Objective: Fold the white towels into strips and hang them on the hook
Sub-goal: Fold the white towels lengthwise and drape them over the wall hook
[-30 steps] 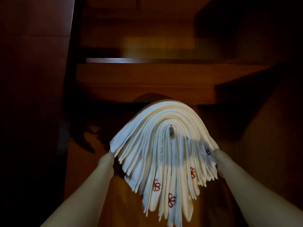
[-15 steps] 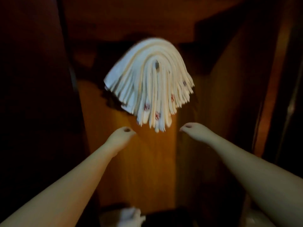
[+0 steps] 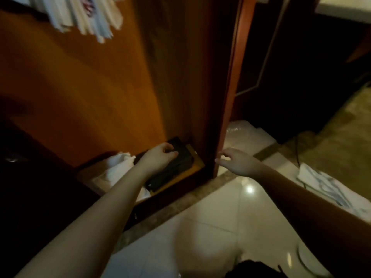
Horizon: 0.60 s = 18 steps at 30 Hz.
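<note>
The hung towels (image 3: 84, 15) fan out at top left, the hook itself out of sight; a loose white towel (image 3: 118, 169) lies low in the cabinet, where the left hand (image 3: 158, 157) reaches — fingers curled, apparently empty, likely fetching the next one. The right hand (image 3: 236, 161), loosely spread and empty, hovers by the cabinet edge (image 3: 224, 117); half a second ago both hands hung just below the bundle — now the view has dropped floorward.

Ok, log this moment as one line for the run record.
stage: reaching for next towel | left hand: over dark object, low in cabinet | right hand: open by cabinet edge | hung towels: top left | loose white towel: cabinet floor
</note>
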Each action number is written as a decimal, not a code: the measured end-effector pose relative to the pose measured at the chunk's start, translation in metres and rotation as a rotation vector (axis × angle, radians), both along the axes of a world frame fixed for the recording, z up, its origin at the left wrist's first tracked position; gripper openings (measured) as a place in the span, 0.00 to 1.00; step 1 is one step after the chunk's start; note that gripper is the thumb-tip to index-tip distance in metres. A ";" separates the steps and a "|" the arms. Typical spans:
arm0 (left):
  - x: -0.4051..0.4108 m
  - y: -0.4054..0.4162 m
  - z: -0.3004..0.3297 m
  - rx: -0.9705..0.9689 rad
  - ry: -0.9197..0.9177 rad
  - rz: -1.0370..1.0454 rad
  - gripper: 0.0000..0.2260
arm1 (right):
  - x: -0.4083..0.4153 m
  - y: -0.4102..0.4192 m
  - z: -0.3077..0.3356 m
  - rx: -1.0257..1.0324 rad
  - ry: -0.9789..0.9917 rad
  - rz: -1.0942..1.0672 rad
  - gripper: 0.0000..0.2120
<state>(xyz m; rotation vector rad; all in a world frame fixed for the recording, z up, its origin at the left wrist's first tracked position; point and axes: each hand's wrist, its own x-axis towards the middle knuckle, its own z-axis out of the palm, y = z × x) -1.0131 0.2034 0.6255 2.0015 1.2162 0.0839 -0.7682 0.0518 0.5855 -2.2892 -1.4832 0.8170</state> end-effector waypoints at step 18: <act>0.435 -0.110 -0.139 -0.120 0.283 -0.445 0.20 | 0.312 -0.218 -0.155 -0.364 0.161 -0.448 0.22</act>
